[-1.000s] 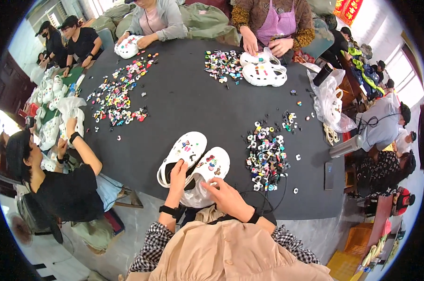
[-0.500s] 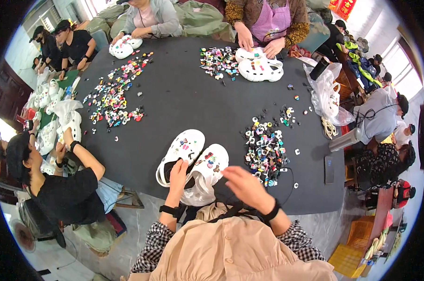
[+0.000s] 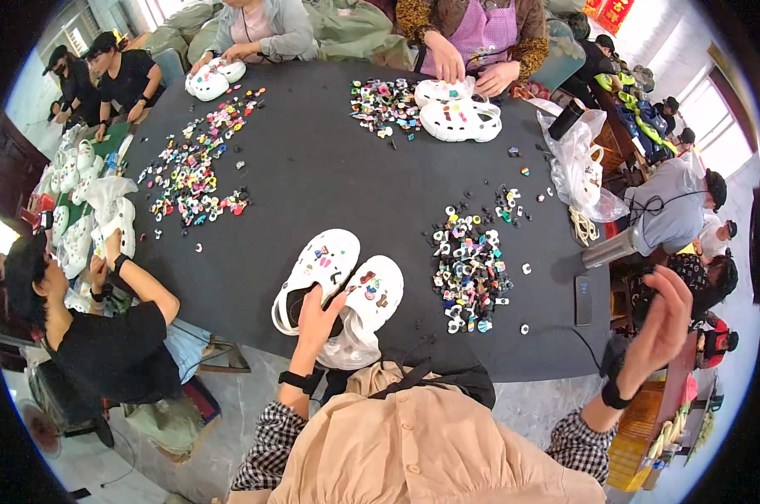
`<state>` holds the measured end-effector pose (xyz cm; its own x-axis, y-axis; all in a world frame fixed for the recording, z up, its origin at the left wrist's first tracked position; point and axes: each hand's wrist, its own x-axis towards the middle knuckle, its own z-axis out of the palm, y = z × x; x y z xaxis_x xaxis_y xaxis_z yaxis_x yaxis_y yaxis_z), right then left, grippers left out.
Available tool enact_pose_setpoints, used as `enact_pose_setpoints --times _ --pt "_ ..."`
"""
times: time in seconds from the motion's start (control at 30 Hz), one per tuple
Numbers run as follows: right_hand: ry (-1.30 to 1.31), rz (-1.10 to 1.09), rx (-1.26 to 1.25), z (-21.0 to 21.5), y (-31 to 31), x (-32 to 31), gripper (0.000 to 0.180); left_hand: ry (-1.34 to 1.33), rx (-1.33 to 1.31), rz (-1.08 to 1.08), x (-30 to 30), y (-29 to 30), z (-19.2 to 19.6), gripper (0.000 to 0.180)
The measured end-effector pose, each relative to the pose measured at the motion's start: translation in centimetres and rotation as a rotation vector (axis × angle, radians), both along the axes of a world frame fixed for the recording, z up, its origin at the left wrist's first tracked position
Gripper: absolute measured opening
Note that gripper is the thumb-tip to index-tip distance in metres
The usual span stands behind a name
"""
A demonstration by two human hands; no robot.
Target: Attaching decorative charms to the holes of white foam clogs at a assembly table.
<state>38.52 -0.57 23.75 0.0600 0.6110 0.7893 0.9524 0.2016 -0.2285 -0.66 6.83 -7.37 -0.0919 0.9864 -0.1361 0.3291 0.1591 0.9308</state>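
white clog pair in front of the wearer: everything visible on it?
The white clogs look like moulded foam, with rounded toes and multicoloured charms on top. They sit side by side at the near edge of the black table, toes pointing away, angled right. The left clog shows its heel strap; clear plastic bunches around the heel of the right clog. The left hand touches both near their openings.

Tan button-front garment (image 3: pixel 405 449) with black-and-white checked sleeves (image 3: pixel 268 443) and two black wristbands (image 3: pixel 295 380)
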Motion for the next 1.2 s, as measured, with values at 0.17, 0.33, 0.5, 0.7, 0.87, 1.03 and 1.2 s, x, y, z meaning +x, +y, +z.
enact_pose_setpoints --times 0.17,0.33,0.5,0.7,0.87,1.03,1.2 --pt "-0.038 -0.151 0.014 0.7 -3.0 2.6 0.018 0.196 -0.032 -0.064 0.3 0.0 1.8 0.058" --pt "0.080 -0.127 -0.312 -1.5 -2.8 1.8 0.012 0.127 -0.030 -0.143 0.1 0.1 1.4 0.065" --pt "0.283 0.014 -0.568 -8.6 -0.8 -0.7 0.015 0.041 -0.015 -0.139 0.0 0.0 0.8 0.065" --pt "0.447 0.498 -0.774 -17.4 3.5 -8.1 0.014 0.020 0.004 -0.133 0.0 0.0 0.9 0.063" --pt "0.705 0.646 -1.060 -24.7 5.9 -13.4 0.017 0.090 0.028 -0.103 0.4 -0.2 1.3 0.059" --pt "0.502 0.598 -0.882 -26.4 7.0 -16.6 0.023 0.111 0.086 -0.110 0.4 -0.3 1.5 0.057" --pt "0.339 0.516 -0.706 -26.4 5.9 -17.8 0.030 0.166 0.074 -0.091 0.6 -0.6 2.0 0.058"
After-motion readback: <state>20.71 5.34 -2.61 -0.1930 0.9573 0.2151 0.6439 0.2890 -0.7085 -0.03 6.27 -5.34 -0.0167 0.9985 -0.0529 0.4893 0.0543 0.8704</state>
